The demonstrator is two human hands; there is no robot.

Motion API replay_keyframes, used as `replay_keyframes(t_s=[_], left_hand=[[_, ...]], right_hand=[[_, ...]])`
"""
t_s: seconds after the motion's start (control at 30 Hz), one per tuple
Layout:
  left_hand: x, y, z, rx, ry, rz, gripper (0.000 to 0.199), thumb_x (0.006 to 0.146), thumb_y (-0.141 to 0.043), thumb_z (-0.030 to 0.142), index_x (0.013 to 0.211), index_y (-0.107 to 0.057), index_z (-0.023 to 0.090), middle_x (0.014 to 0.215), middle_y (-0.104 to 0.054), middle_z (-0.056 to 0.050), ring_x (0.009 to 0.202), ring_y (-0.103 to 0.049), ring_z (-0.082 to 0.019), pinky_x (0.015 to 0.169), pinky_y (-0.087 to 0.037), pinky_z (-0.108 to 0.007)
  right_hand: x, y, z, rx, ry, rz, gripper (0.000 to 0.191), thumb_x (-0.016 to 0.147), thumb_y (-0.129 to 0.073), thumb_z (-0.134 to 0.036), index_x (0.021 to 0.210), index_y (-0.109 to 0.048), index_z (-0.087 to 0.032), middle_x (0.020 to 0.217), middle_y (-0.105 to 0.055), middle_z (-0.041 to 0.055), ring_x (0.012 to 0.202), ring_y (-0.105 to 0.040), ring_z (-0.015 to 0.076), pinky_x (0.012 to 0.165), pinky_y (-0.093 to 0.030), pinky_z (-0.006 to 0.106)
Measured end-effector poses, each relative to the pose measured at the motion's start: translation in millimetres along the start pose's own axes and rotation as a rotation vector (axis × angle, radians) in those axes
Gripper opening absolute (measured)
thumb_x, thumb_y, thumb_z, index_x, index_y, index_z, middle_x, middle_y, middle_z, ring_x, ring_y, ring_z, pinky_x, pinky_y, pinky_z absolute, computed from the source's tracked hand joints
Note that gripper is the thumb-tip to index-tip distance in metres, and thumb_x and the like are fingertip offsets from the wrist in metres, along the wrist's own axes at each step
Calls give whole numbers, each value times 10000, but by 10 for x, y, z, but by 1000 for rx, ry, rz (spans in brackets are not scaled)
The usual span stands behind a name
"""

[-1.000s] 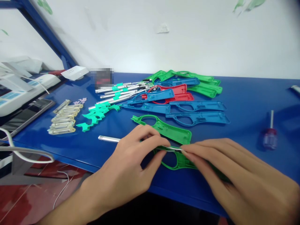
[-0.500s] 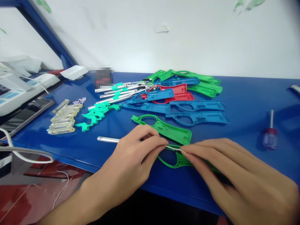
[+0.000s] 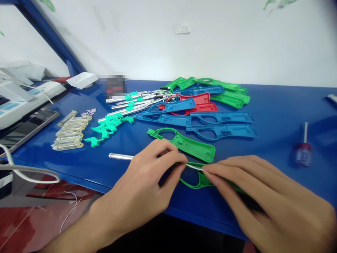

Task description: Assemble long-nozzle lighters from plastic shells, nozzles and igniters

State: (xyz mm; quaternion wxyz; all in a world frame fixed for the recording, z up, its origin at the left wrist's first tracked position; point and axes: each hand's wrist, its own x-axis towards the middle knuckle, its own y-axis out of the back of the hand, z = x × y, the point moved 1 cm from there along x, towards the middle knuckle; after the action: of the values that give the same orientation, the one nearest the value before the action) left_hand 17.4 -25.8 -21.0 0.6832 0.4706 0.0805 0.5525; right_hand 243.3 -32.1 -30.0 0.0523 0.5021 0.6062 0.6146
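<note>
A short white wire (image 3: 194,167) spans the gap between my hands over a green plastic shell half (image 3: 192,184) with an oval loop. My left hand (image 3: 155,168) is closed, thumb and fingertips pinching the wire's left part. From behind this hand a silver metal tube (image 3: 120,156) sticks out to the left; its inner end is hidden. My right hand (image 3: 252,193) pinches the wire's right end between thumb and index finger and covers much of the shell half. Just beyond the hands lies another green shell half (image 3: 193,147), inner side up.
Blue shell halves (image 3: 226,131), red ones (image 3: 205,102) and more green ones (image 3: 231,98) lie farther back. Beside them are silver tubes with wires (image 3: 131,109), teal plastic pieces (image 3: 105,130) and clear yellowish parts (image 3: 68,135). A screwdriver (image 3: 303,153) stands at right.
My left thumb and fingertips have shifted slightly on the wire. The right hand keeps its pinch almost unmoved, and the view has tilted a little.
</note>
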Motion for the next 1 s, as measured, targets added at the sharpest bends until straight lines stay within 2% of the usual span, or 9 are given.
replay_keyframes(t_s=[0.13,0.23,0.4,0.53,0.73,0.87,1.0], left_hand=[[3,-6,0,16,-16,6,128,1043,-626,76,1049,-715,169,1053,-686,-24,994,-656,-122,916,-542,-233],[2,-10,-3,33,-16,-8,130,1050,-615,78,1054,-704,172,1050,-681,-25,990,-651,-132,904,-543,-248],[-4,-3,3,30,-11,-28,121,1063,-602,93,1054,-683,181,1060,-671,-18,993,-640,-127,906,-527,-241],[-12,6,3,36,7,-45,126,1064,-596,87,1048,-679,181,1056,-662,-11,1005,-636,-120,929,-509,-229],[-1,-10,-17,43,9,-57,117,1073,-588,106,1051,-664,192,1061,-656,-11,1000,-635,-131,918,-518,-245],[-1,-4,-20,49,15,-75,106,1079,-589,125,1062,-657,203,1073,-654,-3,998,-632,-128,917,-514,-241],[-5,10,-19,34,21,-97,125,1092,-566,110,1065,-638,209,1076,-648,10,1005,-623,-116,929,-497,-225]], right_hand=[[-20,-4,-23,-8,-14,12,203,1080,-544,-139,1151,-681,-270,1055,-784,-47,975,-715,157,951,-498,317],[-59,2,-11,15,-85,54,242,1069,-552,-109,1190,-670,-282,1075,-790,-52,975,-733,153,936,-527,307],[-101,-3,35,18,-220,67,254,1106,-519,-200,1252,-674,-337,1130,-794,-52,981,-746,170,821,-573,285],[-73,-14,24,-14,-233,68,241,1110,-530,-248,1274,-675,-348,1130,-793,-37,976,-740,184,815,-571,296],[-64,-10,30,-32,-272,107,139,1096,-576,-286,1118,-707,-325,1106,-798,-54,940,-747,175,866,-557,326],[-128,0,71,-10,-313,91,148,1081,-604,-286,1154,-716,-352,1137,-786,-69,979,-742,176,861,-554,325],[-149,11,86,15,-284,56,159,1058,-639,-295,1172,-722,-367,1186,-759,-61,1037,-728,181,867,-562,317]])
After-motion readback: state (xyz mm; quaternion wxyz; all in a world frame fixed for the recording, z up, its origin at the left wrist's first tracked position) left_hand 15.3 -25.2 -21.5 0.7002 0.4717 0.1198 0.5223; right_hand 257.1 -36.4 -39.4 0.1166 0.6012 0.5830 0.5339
